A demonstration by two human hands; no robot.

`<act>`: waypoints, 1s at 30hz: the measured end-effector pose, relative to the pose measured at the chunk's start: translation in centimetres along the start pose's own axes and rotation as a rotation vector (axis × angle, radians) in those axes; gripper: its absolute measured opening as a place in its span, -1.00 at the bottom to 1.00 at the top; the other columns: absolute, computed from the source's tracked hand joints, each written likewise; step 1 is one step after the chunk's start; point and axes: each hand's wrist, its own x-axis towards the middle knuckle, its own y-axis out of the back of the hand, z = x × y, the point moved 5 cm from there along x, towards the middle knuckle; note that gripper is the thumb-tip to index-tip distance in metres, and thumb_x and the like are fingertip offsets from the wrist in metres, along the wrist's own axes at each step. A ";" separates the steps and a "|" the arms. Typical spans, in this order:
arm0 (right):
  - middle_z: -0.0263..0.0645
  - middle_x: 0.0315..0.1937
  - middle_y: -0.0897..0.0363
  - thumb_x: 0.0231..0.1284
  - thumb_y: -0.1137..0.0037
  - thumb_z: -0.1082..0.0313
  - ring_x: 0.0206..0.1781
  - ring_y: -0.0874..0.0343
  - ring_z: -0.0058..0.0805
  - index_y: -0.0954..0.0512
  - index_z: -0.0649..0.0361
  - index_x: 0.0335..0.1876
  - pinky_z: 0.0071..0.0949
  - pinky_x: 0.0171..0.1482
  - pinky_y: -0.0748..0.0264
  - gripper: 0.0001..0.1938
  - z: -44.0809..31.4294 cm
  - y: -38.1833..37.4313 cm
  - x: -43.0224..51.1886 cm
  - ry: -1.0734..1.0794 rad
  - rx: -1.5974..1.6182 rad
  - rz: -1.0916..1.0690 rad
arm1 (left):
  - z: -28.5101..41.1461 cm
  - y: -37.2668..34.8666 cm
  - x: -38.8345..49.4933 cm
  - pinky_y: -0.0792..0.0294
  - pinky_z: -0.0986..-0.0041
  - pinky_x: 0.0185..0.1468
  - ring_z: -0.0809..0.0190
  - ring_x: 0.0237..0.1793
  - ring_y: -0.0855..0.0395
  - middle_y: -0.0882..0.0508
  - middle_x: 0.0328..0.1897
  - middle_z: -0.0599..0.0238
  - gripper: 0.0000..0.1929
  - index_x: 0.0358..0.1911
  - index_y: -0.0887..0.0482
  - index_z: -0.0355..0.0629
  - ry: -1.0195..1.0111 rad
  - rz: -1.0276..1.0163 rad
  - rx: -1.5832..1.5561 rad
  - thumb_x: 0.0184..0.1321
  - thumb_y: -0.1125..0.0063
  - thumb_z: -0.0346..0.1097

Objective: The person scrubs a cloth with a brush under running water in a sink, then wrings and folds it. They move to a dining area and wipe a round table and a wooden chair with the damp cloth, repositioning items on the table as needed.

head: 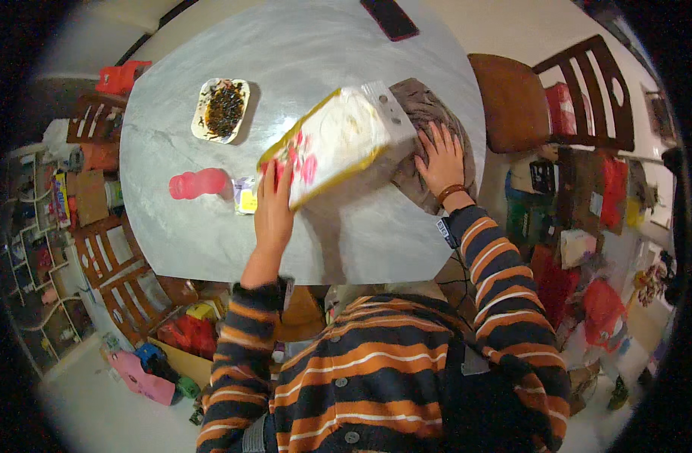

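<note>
A large white package with yellow edges and a pink flower print (340, 136) lies at a slant across the middle of the round grey table. On its lower left end rests my left hand (274, 209), the fingers over the printed surface; whether they grip it cannot be told. My right hand (443, 161) lies flat with spread fingers on a crumpled grey-brown cloth (422, 107), beside the package's upper right end. A small white and purple packet with a yellow label (245, 198) is just left of my left hand. Next to it a pink bottle (198, 183) lies on its side.
A white dish with dark contents (221, 110) stands at the table's (170, 238) left. A dark phone (390, 20) lies at the far edge. Wooden chairs (507, 102) flank the table. By my right forearm is a small dark device with a cable (446, 232).
</note>
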 end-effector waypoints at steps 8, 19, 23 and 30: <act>-0.27 0.46 -0.09 0.20 -0.05 0.02 0.50 -0.02 -0.18 -0.26 -0.09 0.40 -0.07 0.48 0.08 -0.38 -9.7 -3.3 7.1 0.317 0.124 -0.126 | -2.5 2.1 -17.1 -0.08 0.26 0.43 -0.05 0.45 -0.17 -0.17 0.51 0.04 -0.51 0.38 -0.25 -0.20 0.287 0.208 -0.425 0.37 0.20 -0.35; -0.33 0.50 -0.01 0.41 0.21 0.02 0.53 0.07 -0.25 -0.19 -0.16 0.45 -0.11 0.48 0.14 -0.48 -24.1 -10.3 22.4 0.265 0.008 -0.052 | -3.1 1.9 -27.1 -0.34 0.36 0.12 0.20 0.04 -0.46 -0.47 0.15 0.14 -0.59 0.19 -0.33 -0.38 0.832 0.619 -0.774 0.45 0.13 -0.20; -0.34 0.49 -0.06 0.37 0.16 0.04 0.52 0.05 -0.27 -0.27 -0.08 0.41 -0.12 0.48 0.14 -0.49 -25.2 -9.3 17.5 0.396 0.070 -0.031 | -2.5 2.8 -26.1 -0.33 0.39 0.11 0.22 0.02 -0.45 -0.47 0.11 0.19 -0.59 0.17 -0.34 -0.39 0.899 0.562 -0.827 0.44 0.12 -0.19; -0.36 0.48 -0.08 0.27 0.01 0.05 0.52 0.04 -0.26 -0.32 -0.08 0.37 -0.12 0.50 0.16 -0.46 -18.8 -3.6 2.5 0.527 0.204 -0.240 | -1.6 2.5 -18.1 -0.32 0.41 0.11 0.26 0.02 -0.45 -0.50 0.09 0.24 -0.59 0.19 -0.37 -0.36 0.952 0.459 -1.007 0.43 0.09 -0.18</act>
